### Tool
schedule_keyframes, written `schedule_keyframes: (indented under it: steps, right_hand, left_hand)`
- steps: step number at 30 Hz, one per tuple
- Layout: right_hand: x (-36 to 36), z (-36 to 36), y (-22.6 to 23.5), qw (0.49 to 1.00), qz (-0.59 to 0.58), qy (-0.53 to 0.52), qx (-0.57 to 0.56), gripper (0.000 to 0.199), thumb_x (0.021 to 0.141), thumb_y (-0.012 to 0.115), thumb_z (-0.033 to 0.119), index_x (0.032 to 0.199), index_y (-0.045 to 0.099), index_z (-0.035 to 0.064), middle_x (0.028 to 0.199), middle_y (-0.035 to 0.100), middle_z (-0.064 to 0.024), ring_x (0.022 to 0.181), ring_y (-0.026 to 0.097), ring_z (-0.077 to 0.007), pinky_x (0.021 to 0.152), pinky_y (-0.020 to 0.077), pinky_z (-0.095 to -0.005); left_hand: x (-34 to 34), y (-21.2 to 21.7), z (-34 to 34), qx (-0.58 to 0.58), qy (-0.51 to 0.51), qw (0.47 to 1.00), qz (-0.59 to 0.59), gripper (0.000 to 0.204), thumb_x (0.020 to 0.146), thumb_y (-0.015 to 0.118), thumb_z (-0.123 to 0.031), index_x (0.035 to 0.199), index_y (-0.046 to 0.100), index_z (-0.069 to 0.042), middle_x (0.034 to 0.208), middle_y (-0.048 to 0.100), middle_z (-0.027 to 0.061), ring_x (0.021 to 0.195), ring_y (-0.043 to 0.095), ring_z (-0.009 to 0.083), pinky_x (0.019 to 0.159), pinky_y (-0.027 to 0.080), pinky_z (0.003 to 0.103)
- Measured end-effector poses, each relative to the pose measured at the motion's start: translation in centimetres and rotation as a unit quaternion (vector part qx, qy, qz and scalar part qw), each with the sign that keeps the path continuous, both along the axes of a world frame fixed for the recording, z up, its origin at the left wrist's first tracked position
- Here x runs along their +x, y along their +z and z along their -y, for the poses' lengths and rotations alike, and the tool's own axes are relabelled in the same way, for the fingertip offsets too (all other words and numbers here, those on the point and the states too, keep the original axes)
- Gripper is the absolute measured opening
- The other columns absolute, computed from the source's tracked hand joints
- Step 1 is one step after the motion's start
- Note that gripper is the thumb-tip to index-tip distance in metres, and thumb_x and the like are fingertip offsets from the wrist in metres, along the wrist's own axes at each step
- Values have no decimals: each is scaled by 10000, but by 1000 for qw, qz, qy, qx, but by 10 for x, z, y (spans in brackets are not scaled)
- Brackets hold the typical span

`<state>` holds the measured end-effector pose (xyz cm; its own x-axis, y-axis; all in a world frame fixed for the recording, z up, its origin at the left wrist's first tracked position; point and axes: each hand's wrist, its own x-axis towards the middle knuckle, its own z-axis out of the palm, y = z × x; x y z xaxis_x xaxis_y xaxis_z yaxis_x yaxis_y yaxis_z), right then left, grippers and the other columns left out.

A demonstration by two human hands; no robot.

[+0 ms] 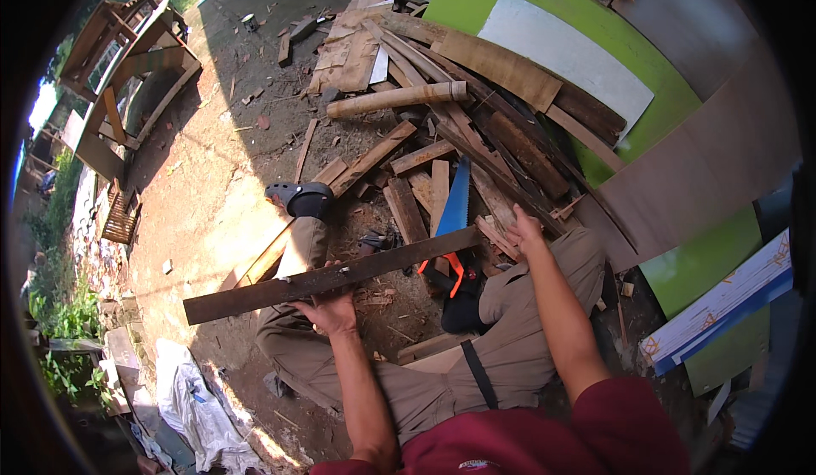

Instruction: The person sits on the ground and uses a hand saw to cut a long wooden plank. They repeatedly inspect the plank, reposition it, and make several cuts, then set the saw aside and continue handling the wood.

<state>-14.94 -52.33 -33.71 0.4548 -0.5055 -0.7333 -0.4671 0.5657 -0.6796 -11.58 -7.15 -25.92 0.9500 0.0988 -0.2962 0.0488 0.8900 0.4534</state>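
Observation:
A long dark wooden plank (331,276) lies slantwise across my lap, its right end higher. My left hand (330,309) grips it from beneath, left of its middle. My right hand (525,235) is apart from the plank, beyond its right end and over my right knee. Its fingers look apart with nothing in them, close to the scrap wood. Between my legs a handsaw (456,201) leans with its blue blade up. Its orange handle is partly hidden behind the plank.
Ahead lies a heap of wood offcuts (416,173) with a bamboo-like pole (397,99) on it. Green and brown panels (697,169) lean at the right. A wooden frame (127,76) stands far left. A white sack (200,407) lies at the lower left.

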Motion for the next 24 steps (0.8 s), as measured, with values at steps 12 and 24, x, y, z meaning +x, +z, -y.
schedule_keyframes:
  steps: [12, 24]
  right_hand:
    - [-29, -197, 90, 546, 284, 471, -632, 811, 817, 755, 376, 1442, 361, 39, 1428, 381, -202, 1389, 334, -385, 1169, 218, -558]
    - [34, -197, 151, 567, 351, 412, -620, 677, 726, 802, 136, 1315, 482, 50, 1238, 527, -135, 1217, 491, -325, 1096, 312, -517]
  left_hand:
    - [2, 66, -12, -16, -29, 999, 32, 894, 822, 375, -852, 1321, 554, -133, 1303, 575, 211, 1270, 490, 405, 1051, 328, 650]
    - [9, 136, -28, -27, -19, 996, 82, 902, 809, 404, -855, 1287, 578, -110, 1263, 590, 208, 1233, 508, 402, 1050, 329, 663]
